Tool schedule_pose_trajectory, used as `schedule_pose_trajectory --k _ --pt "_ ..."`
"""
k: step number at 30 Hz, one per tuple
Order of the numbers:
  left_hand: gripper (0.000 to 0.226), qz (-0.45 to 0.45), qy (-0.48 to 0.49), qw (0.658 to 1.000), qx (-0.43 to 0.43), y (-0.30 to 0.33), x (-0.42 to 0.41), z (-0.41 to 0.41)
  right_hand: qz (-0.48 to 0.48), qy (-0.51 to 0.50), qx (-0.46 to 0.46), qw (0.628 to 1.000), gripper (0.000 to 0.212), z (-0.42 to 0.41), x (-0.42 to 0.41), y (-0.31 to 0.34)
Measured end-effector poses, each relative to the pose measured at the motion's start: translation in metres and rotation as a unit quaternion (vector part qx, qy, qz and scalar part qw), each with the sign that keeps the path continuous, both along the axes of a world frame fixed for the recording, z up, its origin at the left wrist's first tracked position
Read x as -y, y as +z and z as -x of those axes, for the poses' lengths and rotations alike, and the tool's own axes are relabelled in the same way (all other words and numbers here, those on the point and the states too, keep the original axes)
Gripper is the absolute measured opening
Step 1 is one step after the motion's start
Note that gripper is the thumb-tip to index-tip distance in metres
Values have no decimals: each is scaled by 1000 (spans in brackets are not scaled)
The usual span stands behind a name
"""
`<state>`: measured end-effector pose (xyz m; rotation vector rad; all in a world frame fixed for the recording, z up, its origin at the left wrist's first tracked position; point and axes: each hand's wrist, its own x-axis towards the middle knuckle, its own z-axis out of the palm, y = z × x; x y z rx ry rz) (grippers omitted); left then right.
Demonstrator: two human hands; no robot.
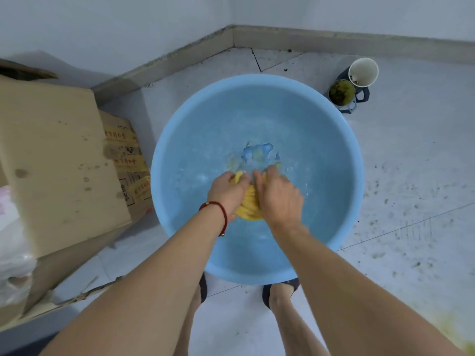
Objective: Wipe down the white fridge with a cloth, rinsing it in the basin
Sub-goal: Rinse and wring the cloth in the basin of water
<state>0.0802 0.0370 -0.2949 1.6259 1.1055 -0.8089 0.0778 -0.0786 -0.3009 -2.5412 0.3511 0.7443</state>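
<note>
A round light-blue basin point(177, 140) holding water stands on the floor right below me. Both hands are down inside it, squeezing a bunched yellow cloth point(248, 207). My left hand point(227, 192), with a red string at the wrist, grips the cloth's left side. My right hand point(279, 195) grips its right side. Part of the cloth trails under the rippling water just beyond my fingers. The white fridge is not in view.
Cardboard boxes point(54, 160) stand close to the basin's left, with a white plastic bag point(12, 242) beside them. Two cups point(356, 80) sit on the floor at the back right. The floor tiles on the right are dirty. My feet point(280, 291) touch the basin's near rim.
</note>
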Motion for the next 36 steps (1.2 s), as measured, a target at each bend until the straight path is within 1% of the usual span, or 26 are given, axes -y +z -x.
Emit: schedule_pose_trajectory --k 1,3,4,5,6,7,8,9,10,11,12,13,15,17,19,21,24,26,27,29,30,31,32,33,35,36 --pt "30 -6 20 1000 -1 4 -4 5 60 57 46 996 38 -2 10 -7" --pt "35 0 69 998 4 10 -12 15 149 100 128 975 40 -2 24 -21" --pt "38 4 78 997 2 9 -14 17 172 105 141 969 44 0 27 -27" --pt "42 15 80 997 -12 10 -14 18 164 101 120 974 50 2 25 -30" --pt "45 37 88 995 -34 4 -12 17 125 78 77 986 53 5 19 -32" --pt "49 62 97 992 -52 -2 -9 16 63 32 37 997 54 9 9 -33" --pt "58 84 112 988 -63 -13 -5 15 -24 -38 5 999 51 11 -3 -31" --pt "74 97 135 984 -65 -27 -2 14 -119 -125 -13 985 44 11 -14 -27" --pt "89 101 156 981 -63 -45 0 15 -205 -217 -32 954 33 9 -26 -20" --pt "96 99 165 979 -60 -54 1 12 -263 -286 -58 920 21 7 -36 -12" --pt "95 93 163 981 -55 -51 4 8 -297 -328 -80 893 13 5 -42 -6" --pt "88 82 162 982 -48 -45 5 3 -308 -347 -84 882 16 2 -44 -1" --pt "70 49 143 988 -34 -19 5 -5 -293 -360 -67 883 30 -1 -44 13" --pt "64 19 102 994 -35 4 3 -10 -264 -344 -45 900 39 -6 -39 25" --pt "61 -12 57 997 -53 27 0 -15 -215 -274 -35 937 47 -13 -35 41" --pt "61 -23 44 997 -60 51 1 -18 -151 -203 -38 967 52 -23 -32 57" --pt "47 5 51 999 -16 97 1 -25 -108 -177 -68 976 50 -30 -22 75" --pt "37 28 36 999 16 127 -1 -29 -111 -163 -104 975 52 -31 -9 89" --pt "34 44 26 998 31 147 -5 -30 -97 -120 -122 980 53 -30 0 102" --pt "30 109 17 992 54 180 -8 -31 -36 15 -133 990 47 -28 17 125" --pt "29 137 1 988 70 197 -7 -31 -15 38 -116 992 48 -25 25 138" --pt "26 146 -28 985 92 210 -7 -30 -21 28 -89 995 49 -22 29 153" --pt "23 142 -65 981 115 223 -5 -29 -54 10 -48 997 49 -16 32 164" --pt "20 133 -103 976 135 235 -3 -30 -120 4 -3 993 58 -10 35 178" --pt "18 120 -168 966 157 259 0 -35 -262 33 31 964 91 2 37 202" --pt "18 121 -185 962 159 269 0 -38 -313 44 25 948 100 6 36 213"
